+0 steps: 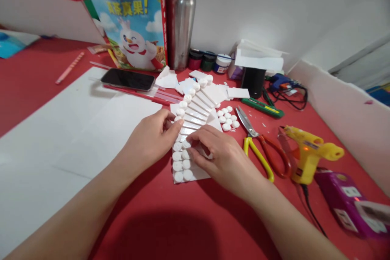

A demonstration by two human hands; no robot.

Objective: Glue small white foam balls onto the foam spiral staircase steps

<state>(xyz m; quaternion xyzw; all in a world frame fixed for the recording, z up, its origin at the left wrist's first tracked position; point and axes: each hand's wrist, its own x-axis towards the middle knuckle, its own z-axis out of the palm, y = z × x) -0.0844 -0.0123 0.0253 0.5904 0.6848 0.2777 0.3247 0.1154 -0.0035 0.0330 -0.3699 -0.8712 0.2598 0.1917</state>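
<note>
A white fan-shaped craft piece [198,109] lies on the red table, with thin ribs and small white discs along its left edge. At its lower end, two columns of white discs [182,165] run down a white panel. My left hand [155,134] is closed at the left edge of the piece, thumb and fingers around its rim by the discs. My right hand [221,152] reaches in from the right, thumb and forefinger pinched on a white disc [186,144] in the inner column. Its curled fingers hide part of the panel.
Right of the piece are loose white discs [227,118], scissors [252,132], a green cutter [262,107], a lit yellow glue gun [307,150] and a purple device [344,199]. Behind stand a steel flask [181,28] and paint jars [209,61]. A phone [128,79] and white sheet [61,150] lie left.
</note>
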